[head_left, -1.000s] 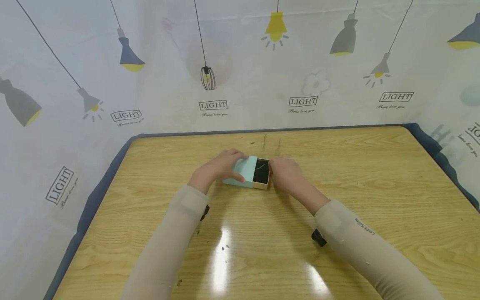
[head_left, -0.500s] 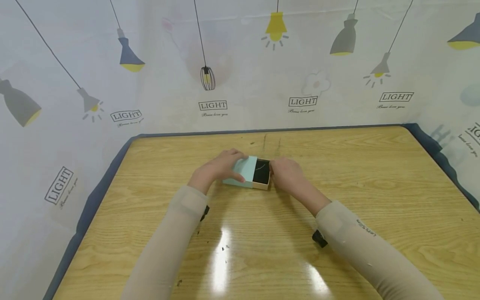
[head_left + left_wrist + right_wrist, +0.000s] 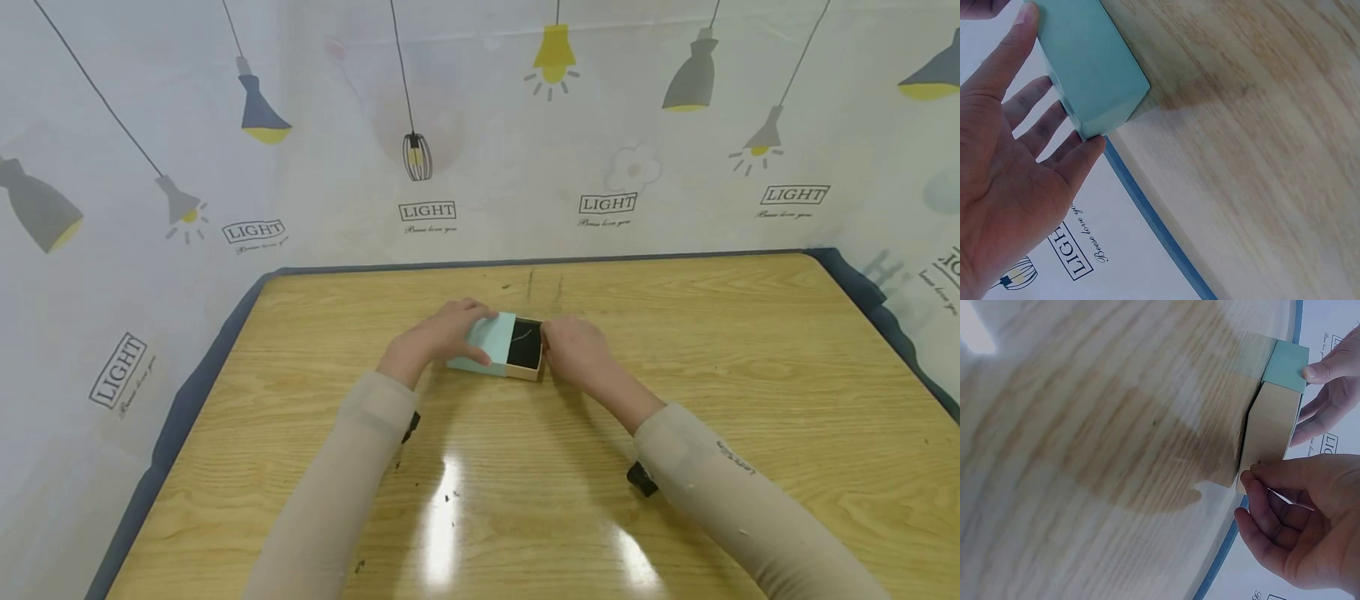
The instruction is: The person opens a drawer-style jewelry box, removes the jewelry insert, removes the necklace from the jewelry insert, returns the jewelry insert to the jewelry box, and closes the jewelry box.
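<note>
Toward the far edge of the table (image 3: 750, 333), a little left of its middle, the box (image 3: 500, 342) lies flat, part-open between your two hands. Compared with a second ago, the tan tray (image 3: 1269, 419) sticks out of the pale-teal cover (image 3: 1088, 62) by only a hair more, so the opening seems to be widening slowly. Your left hand (image 3: 444, 335) holds the cover, thumb on its near side; your right hand (image 3: 577, 350) pinches the tray's outer end between thumb and forefinger. The box's long axis runs roughly along the far edge, its right end slanting slightly toward you, and the drawn-out end points at the table's right edge. A thin pale line crosses the black lining (image 3: 526, 347), too small to identify.
</note>
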Motion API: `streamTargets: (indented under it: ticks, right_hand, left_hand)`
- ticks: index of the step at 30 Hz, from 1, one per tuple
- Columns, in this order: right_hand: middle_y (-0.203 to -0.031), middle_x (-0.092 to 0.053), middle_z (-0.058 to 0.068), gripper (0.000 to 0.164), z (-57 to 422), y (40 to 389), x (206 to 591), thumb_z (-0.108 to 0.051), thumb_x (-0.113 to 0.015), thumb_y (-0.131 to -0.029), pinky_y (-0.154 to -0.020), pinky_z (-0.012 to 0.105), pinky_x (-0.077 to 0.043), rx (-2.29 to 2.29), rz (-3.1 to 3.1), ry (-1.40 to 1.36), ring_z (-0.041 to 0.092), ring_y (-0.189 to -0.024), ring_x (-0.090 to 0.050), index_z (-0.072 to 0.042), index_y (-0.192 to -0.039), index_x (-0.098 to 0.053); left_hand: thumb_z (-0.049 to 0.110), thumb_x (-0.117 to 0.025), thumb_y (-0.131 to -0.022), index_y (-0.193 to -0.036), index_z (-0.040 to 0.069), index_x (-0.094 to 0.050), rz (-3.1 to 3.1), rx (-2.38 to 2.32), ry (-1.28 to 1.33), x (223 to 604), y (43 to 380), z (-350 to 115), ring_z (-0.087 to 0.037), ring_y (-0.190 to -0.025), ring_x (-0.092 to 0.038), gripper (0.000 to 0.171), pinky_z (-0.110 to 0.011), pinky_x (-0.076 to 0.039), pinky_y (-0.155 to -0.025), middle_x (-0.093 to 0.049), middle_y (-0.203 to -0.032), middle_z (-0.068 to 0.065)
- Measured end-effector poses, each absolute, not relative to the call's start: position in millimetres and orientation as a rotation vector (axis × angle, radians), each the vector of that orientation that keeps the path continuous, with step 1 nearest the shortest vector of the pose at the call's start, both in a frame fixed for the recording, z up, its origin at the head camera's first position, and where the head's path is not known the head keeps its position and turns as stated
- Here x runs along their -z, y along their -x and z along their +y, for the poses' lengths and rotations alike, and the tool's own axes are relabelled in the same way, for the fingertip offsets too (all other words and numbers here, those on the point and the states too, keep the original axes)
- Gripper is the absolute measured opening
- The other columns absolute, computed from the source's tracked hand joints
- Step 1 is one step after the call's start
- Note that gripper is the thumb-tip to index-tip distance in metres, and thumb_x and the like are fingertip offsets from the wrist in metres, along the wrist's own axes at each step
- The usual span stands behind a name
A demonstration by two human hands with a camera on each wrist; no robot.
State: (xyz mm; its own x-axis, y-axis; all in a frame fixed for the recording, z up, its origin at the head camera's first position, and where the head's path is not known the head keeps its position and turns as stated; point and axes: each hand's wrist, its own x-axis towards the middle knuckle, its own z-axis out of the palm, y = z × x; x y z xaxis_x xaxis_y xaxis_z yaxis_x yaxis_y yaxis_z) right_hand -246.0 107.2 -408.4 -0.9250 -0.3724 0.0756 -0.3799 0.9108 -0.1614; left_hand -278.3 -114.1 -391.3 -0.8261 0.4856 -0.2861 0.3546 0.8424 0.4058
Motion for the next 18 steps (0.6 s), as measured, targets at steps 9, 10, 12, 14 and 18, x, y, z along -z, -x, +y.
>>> streamTargets:
  ticks: [9,10,12,14,18]
  right_hand:
    - [-0.08,-0.071,0.011,0.009,110.9,245.4,410.5,-0.005,-0.063,-0.091,-0.058,0.035,-0.058,-0.264,-3.052,-0.591,0.023,-0.068,-0.066,-0.003,-0.086,-0.07]
    - [-0.078,-0.071,0.01,0.009,111.2,245.3,410.8,-0.005,-0.063,-0.091,-0.057,0.035,-0.058,-0.261,-3.053,-0.593,0.022,-0.067,-0.065,-0.003,-0.085,-0.07]
    - [-0.076,-0.07,0.01,0.01,111.7,245.3,411.2,-0.005,-0.062,-0.092,-0.056,0.034,-0.057,-0.257,-3.05,-0.598,0.021,-0.064,-0.063,-0.003,-0.084,-0.069]
    - [-0.076,-0.07,0.01,0.011,111.8,245.1,411.4,-0.005,-0.062,-0.092,-0.055,0.034,-0.057,-0.256,-3.045,-0.6,0.021,-0.063,-0.063,-0.004,-0.084,-0.069]
    - [-0.075,-0.069,0.01,0.011,111.7,244.6,410.9,-0.005,-0.061,-0.092,-0.056,0.035,-0.057,-0.251,-3.039,-0.604,0.022,-0.064,-0.063,-0.004,-0.084,-0.068]
  left_hand:
    - [0.036,-0.079,-0.083,-0.154,0.018,-0.037,2.641,-0.487,-0.634,391.3,277.3,-114.0,-0.031,-0.152,-0.025,0.085,-0.05,-0.026,-0.126,-0.029,-0.163,-0.007]
    - [0.037,-0.079,-0.083,-0.154,0.018,-0.037,2.642,-0.485,-0.633,391.3,277.3,-114.1,-0.031,-0.152,-0.025,0.084,-0.05,-0.026,-0.126,-0.03,-0.163,-0.007]
    - [0.036,-0.079,-0.083,-0.154,0.018,-0.038,2.642,-0.485,-0.629,391.1,277.1,-114.2,-0.031,-0.152,-0.025,0.084,-0.05,-0.026,-0.125,-0.029,-0.163,-0.007]
    - [0.036,-0.079,-0.083,-0.154,0.019,-0.038,2.641,-0.487,-0.626,391.0,277.1,-114.3,-0.031,-0.152,-0.024,0.084,-0.05,-0.026,-0.125,-0.029,-0.163,-0.007]
    - [0.036,-0.08,-0.083,-0.154,0.019,-0.038,2.636,-0.501,-0.619,390.9,277.2,-114.4,-0.031,-0.152,-0.024,0.084,-0.05,-0.026,-0.125,-0.029,-0.163,-0.006]
